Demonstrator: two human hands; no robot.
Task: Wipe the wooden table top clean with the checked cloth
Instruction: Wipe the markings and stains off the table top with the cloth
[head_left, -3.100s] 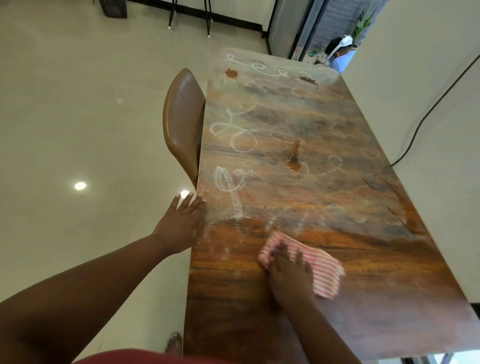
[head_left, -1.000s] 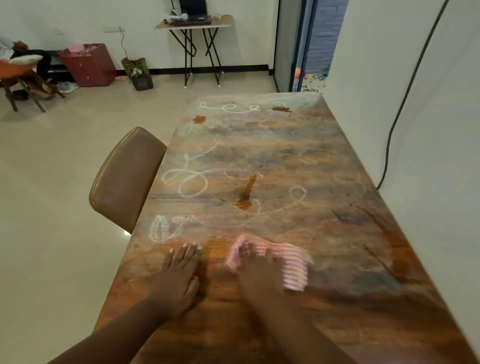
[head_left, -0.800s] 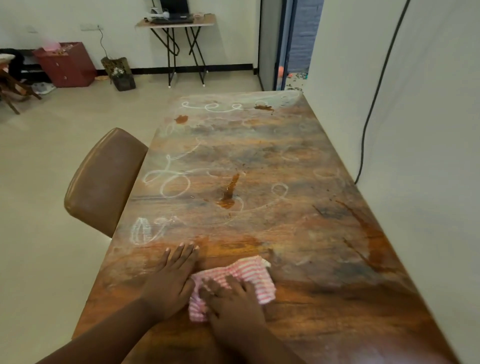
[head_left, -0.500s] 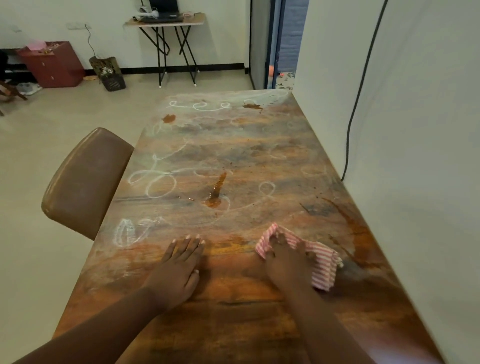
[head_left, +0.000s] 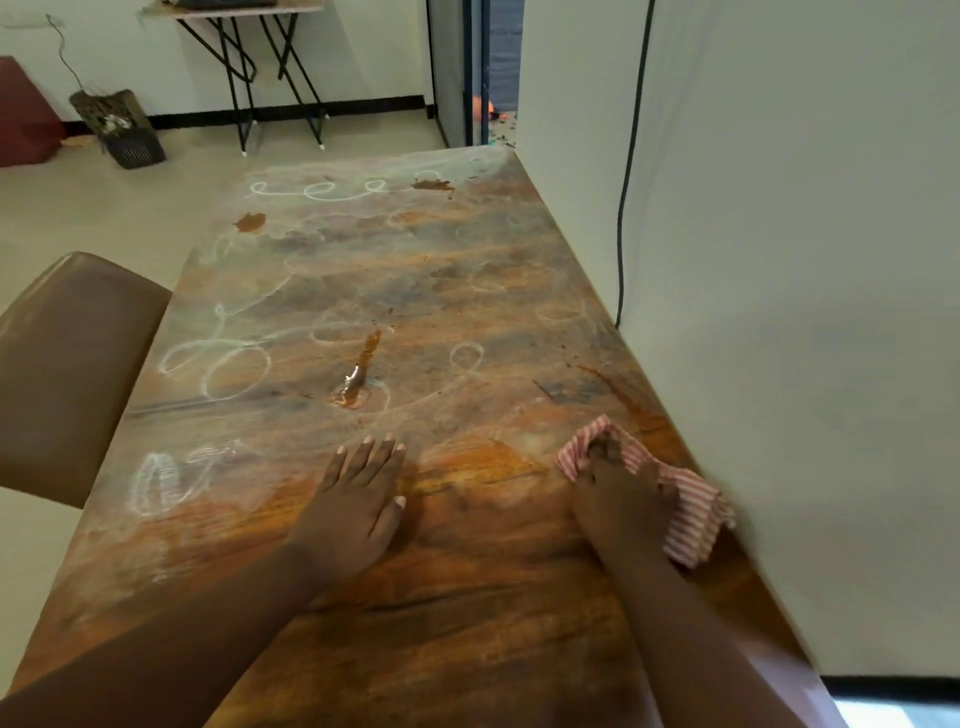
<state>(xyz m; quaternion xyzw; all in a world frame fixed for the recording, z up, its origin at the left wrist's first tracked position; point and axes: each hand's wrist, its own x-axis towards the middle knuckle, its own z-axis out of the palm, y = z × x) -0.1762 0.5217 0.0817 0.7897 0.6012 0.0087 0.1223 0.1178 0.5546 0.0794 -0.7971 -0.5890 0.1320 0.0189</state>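
The long wooden table top (head_left: 467, 597) runs away from me along the wall on its right side. White chalk loops (head_left: 218, 364) cover its left and far parts, and a brown wet spill (head_left: 358, 384) lies near the middle. My right hand (head_left: 618, 493) presses the red-and-white checked cloth (head_left: 691, 514) flat on the wood at the table's right edge, against the wall. My left hand (head_left: 358, 493) lies flat on the bare wood with fingers together, holding nothing, a little nearer than the spill.
A brown padded chair (head_left: 72, 374) stands tucked against the table's left side. The white wall (head_left: 779, 312) with a black cable (head_left: 628, 182) borders the right edge. Smaller brown stains (head_left: 249, 222) sit near the far end. A folding table (head_left: 249, 62) stands at the back wall.
My right hand has swept the cloth from beside my left hand rightward across the table to the wall edge. My left hand has stayed flat in about the same place.
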